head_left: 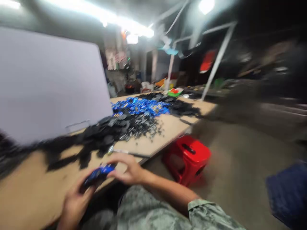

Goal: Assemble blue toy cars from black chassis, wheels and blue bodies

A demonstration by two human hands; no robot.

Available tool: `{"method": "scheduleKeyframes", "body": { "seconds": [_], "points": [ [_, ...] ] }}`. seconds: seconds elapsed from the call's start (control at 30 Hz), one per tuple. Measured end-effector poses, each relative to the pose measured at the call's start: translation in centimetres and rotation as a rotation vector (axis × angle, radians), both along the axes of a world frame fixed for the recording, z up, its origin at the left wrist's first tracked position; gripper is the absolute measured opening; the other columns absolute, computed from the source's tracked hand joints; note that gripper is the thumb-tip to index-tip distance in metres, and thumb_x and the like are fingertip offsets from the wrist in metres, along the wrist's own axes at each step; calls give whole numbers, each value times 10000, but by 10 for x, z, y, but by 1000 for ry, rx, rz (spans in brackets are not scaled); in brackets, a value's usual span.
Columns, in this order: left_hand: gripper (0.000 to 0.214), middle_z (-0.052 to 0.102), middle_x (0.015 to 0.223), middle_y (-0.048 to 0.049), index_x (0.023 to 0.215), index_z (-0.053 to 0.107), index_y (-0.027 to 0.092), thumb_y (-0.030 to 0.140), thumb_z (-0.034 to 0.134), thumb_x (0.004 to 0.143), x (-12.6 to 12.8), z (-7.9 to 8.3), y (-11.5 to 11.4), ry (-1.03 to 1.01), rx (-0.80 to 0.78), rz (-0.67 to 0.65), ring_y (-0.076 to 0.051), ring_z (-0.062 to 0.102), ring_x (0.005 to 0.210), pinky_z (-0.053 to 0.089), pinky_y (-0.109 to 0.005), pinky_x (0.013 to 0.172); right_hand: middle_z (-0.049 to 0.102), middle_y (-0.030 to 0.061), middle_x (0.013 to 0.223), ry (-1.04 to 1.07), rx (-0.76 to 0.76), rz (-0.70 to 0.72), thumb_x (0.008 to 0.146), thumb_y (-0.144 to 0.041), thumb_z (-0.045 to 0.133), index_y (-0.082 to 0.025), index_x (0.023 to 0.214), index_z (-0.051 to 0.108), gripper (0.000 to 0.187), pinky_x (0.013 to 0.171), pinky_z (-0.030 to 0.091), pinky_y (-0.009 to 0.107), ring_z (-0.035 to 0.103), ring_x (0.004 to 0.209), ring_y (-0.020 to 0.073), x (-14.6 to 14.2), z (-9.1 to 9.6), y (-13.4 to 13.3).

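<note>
Between both hands, just above the table's near edge, is a small glossy blue and black object, blurred, its exact kind unclear. My left hand grips its black lower end, fingers along the far side. My right hand pinches the blue upper end between thumb and fingers. Just beyond the right hand, a long thin tool with a dark end lies on the table. A heap of flat black pieces spreads behind the hands, with small silvery parts at its right.
Farther back on the wooden table is a pile of shiny blue parts, with more black pieces around it. A large white panel stands at left. A red plastic stool is by the table's right edge.
</note>
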State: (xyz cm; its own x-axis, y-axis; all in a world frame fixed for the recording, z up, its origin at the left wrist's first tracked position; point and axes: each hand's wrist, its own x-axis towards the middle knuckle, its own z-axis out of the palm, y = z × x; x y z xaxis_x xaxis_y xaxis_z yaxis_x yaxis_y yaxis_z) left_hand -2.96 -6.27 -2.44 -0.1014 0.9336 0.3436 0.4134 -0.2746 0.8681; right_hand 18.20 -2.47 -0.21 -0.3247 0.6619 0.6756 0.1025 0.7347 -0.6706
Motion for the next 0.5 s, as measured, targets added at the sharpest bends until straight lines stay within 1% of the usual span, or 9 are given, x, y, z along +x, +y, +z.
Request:
{"method": "scheduleKeyframes", "body": {
  "seconds": [0.03, 0.07, 0.1, 0.13, 0.2, 0.27, 0.37, 0.43, 0.5],
  "points": [
    [523, 794, 1081, -64, 1108, 768, 222, 601, 786, 748, -1, -4, -1, -70, -96, -44, -318, 745, 1006, 607, -457, 939, 769, 98, 993, 66, -102, 13, 865, -617, 721, -158, 1048, 737, 495, 876, 572, 307, 710, 913, 188, 3, 3, -5],
    [566, 791, 1119, -88, 1112, 772, 194, 577, 832, 699, -1, -7, -2, -158, -151, -59, -333, 732, 1063, 581, -472, 995, 771, 79, 985, 117, -222, 22, 933, -576, 656, -176, 1024, 751, 421, 878, 570, 306, 710, 912, 177, 7, 5, -8],
    [595, 785, 1156, -100, 1140, 767, 178, 544, 861, 680, 0, -10, -2, -243, -188, -73, -336, 714, 1120, 549, -478, 1048, 775, 66, 984, 138, -332, 40, 978, -530, 609, -187, 1014, 762, 377, 891, 568, 307, 712, 918, 170, 11, 6, -8],
    [609, 783, 1168, -107, 1155, 763, 169, 515, 881, 669, 1, -13, -2, -334, -206, -83, -333, 704, 1145, 526, -480, 1077, 779, 59, 981, 141, -418, 67, 994, -490, 601, -193, 1016, 769, 342, 897, 570, 308, 716, 919, 168, 14, 7, -8],
    [575, 783, 1173, -109, 1148, 771, 168, 445, 912, 665, 5, -17, -4, -462, -237, -134, -317, 697, 1161, 497, -470, 1108, 783, 50, 957, 148, -491, 102, 992, -461, 617, -200, 1014, 780, 308, 902, 577, 314, 724, 908, 170, 18, 5, -5],
    [520, 786, 1159, -102, 1110, 785, 172, 386, 931, 658, 10, -19, -7, -559, -246, -163, -299, 699, 1150, 483, -456, 1119, 779, 47, 909, 120, -468, 139, 979, -479, 637, -205, 989, 786, 312, 884, 588, 320, 727, 884, 178, 20, 3, -5],
    [469, 794, 1131, -83, 1074, 798, 188, 333, 942, 651, 15, -21, -10, -643, -238, -170, -276, 708, 1126, 486, -439, 1114, 763, 54, 889, 79, -369, 152, 972, -493, 645, -211, 981, 777, 311, 825, 596, 323, 718, 856, 185, 22, 1, -7],
    [455, 792, 1147, -73, 1075, 801, 203, 315, 937, 655, 17, -22, -11, -627, -220, -158, -271, 706, 1138, 489, -432, 1116, 753, 62, 930, 67, -290, 130, 935, -467, 706, -212, 1014, 758, 273, 811, 590, 329, 706, 871, 192, 23, 0, -8],
    [446, 784, 1179, -69, 1090, 799, 213, 301, 924, 671, 17, -21, -9, -562, -203, -146, -271, 699, 1162, 491, -429, 1119, 741, 68, 967, 31, -203, 95, 873, -420, 788, -212, 1040, 733, 273, 831, 579, 347, 693, 898, 203, 24, 1, -8]
  ]
}}
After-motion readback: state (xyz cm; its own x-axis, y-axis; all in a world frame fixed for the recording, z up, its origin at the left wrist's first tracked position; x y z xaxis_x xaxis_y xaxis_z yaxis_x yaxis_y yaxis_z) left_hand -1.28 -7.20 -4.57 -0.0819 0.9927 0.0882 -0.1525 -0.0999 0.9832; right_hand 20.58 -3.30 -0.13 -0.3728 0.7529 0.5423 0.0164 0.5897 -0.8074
